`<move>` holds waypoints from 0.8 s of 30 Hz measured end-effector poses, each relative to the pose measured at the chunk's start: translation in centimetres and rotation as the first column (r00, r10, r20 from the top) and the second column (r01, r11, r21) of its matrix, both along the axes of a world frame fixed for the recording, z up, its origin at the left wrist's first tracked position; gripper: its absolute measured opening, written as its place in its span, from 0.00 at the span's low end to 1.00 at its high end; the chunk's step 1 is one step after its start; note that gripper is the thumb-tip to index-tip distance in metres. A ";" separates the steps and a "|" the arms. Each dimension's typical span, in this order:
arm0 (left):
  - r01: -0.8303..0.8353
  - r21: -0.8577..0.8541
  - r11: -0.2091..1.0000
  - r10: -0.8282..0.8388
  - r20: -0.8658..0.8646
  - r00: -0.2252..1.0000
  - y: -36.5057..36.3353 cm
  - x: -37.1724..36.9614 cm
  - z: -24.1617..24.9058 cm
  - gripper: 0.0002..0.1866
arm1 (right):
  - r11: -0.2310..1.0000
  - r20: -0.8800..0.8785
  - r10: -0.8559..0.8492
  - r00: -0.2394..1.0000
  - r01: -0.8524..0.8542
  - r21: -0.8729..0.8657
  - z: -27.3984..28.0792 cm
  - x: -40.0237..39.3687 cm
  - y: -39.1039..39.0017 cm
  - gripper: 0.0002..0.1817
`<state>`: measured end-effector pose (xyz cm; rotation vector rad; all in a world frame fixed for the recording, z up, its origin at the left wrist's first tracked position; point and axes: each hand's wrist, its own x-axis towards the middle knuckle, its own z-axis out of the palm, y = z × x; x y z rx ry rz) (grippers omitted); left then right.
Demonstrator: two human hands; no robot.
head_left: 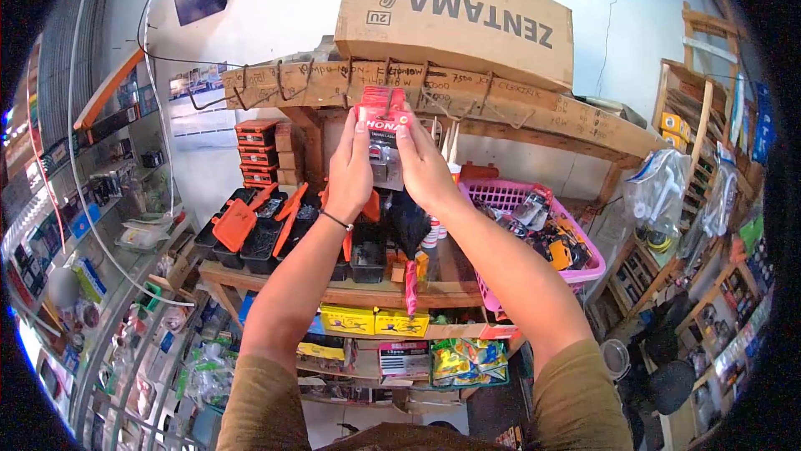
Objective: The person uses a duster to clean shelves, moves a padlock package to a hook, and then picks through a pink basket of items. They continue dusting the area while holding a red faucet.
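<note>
A stack of red and black carded blister packs [385, 136], the front one lettered "HONA", is held upright between both hands. My left hand [351, 169] presses along the left edge of the stack, thumb on the front card. From the right edge, my right hand [425, 169] grips it the same way. The tops of the cards reach a metal hook [390, 74] on the wooden beam [334, 84], which has handwriting on it. Most fingers are hidden behind the cards.
A cardboard box [459, 25] marked "ZENTAMA" rests above the beam. Below are black bins with orange lids [236, 224] and a pink basket [588, 242] of small packaged goods. Other bent hooks [300, 80] jut from the beam. A glass display case [108, 326] stands left.
</note>
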<state>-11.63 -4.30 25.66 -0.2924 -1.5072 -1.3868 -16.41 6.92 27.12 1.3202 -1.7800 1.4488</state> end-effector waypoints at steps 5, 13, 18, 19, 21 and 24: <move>-0.014 -0.050 0.999 0.014 -0.010 1.000 1.0 0.7 0.5 0.24 | 1.000 0.038 0.025 0.999 -0.024 -0.009 0.0 0.0 -0.3 0.30; -0.151 -0.152 0.977 0.152 0.001 0.988 0.9 0.6 0.2 0.25 | 0.994 0.033 0.048 0.998 -0.044 -0.097 -1.5 0.1 -1.3 0.31; -0.040 -0.126 0.991 0.041 0.008 0.999 1.0 0.8 0.2 0.25 | 0.992 0.057 0.038 0.998 -0.031 -0.126 -2.5 0.2 -1.1 0.31; -0.057 -0.131 0.990 0.059 0.008 0.998 0.9 0.8 0.1 0.25 | 0.992 0.066 0.033 0.997 -0.024 -0.128 -2.7 0.3 -1.0 0.31; -0.074 -0.136 0.988 0.077 0.012 0.997 0.8 0.8 -0.5 0.26 | 0.992 0.101 0.028 0.995 -0.015 -0.127 -3.2 0.4 -0.9 0.29; -0.014 -0.102 0.995 0.019 0.047 0.999 0.3 0.2 -1.5 0.27 | 0.992 0.124 -0.009 0.992 0.024 -0.122 -4.1 0.3 -0.6 0.27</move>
